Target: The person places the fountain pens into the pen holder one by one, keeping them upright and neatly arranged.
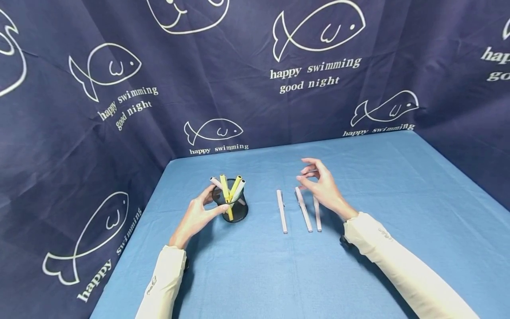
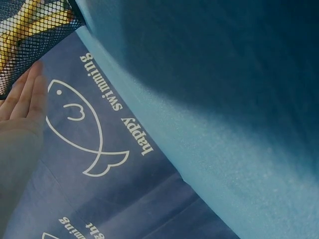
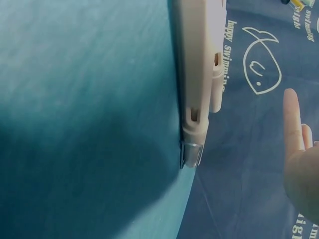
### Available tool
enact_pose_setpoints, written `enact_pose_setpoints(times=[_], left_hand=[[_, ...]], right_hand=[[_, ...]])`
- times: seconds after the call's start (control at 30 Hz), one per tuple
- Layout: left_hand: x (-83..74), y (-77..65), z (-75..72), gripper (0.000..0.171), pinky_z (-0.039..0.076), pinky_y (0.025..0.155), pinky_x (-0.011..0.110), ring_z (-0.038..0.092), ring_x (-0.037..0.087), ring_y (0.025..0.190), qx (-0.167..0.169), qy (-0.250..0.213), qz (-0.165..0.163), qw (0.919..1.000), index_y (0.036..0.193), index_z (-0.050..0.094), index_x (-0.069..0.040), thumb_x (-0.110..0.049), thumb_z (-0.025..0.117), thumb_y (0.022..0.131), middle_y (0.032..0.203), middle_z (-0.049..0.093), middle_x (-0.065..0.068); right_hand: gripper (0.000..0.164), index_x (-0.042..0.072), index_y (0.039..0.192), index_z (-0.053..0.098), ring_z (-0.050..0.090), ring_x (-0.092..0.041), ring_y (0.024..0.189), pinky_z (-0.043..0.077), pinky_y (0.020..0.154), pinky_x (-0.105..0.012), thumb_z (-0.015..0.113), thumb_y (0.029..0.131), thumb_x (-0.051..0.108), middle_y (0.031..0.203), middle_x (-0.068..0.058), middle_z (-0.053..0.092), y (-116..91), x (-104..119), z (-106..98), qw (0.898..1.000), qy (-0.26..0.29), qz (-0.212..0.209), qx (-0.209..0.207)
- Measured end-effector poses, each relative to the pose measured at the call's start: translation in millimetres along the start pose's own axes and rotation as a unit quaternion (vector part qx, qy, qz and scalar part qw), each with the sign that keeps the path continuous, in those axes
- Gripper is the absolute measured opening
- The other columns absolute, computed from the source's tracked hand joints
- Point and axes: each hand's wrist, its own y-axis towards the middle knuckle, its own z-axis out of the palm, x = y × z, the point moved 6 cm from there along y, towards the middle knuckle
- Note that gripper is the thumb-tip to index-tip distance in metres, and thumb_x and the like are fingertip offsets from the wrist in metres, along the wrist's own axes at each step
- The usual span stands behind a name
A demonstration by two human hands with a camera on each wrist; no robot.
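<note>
Far left, we note a cream left sleeve reaching in over the blue cloth, dark fish-printed curtain behind. Left hand holds a black mesh cup: thumb on the near side, fingers along the far left side. Our left-wrist view has those fingers nearly straight and close together against the mesh.

In the cup, leaning outward, we count four pens, left to right: a pale pink one, a yellow one, a second yellow, a pale whitish-green one. Dark ends up.

Right of the cup, well apart from it, three pale pink pens lie on the cloth, roughly side by side: left pen, middle pen, right pen. The middle and right ones lie closer together.

Right hand hangs over the right pen's upper end, fingers bent gently, narrow gap to the thumb, nothing seen between them; whether it touches that pen we cannot tell. Last, the cream right sleeve
</note>
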Motion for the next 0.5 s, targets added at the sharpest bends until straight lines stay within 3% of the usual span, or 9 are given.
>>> enact_pose_setpoints(times=[0.5], left_hand=[[-1.8, -0.3, -0.6, 0.087, 0.044, 0.107, 0.057, 0.058, 0.035, 0.13, 0.001, 0.001, -0.004, 1.0, 0.156, 0.046, -0.019, -0.051, 0.084, 0.085, 0.136, 0.066, 0.007]], right_hand=[[0.053, -0.005, 0.147, 0.044, 0.063, -0.019, 0.095, 0.06, 0.078, -0.05, 0.067, 0.099, -0.002, 0.116, -0.034, 0.048, -1.7, -7.1, -11.8, 1.0, -0.006, 0.023, -0.001]])
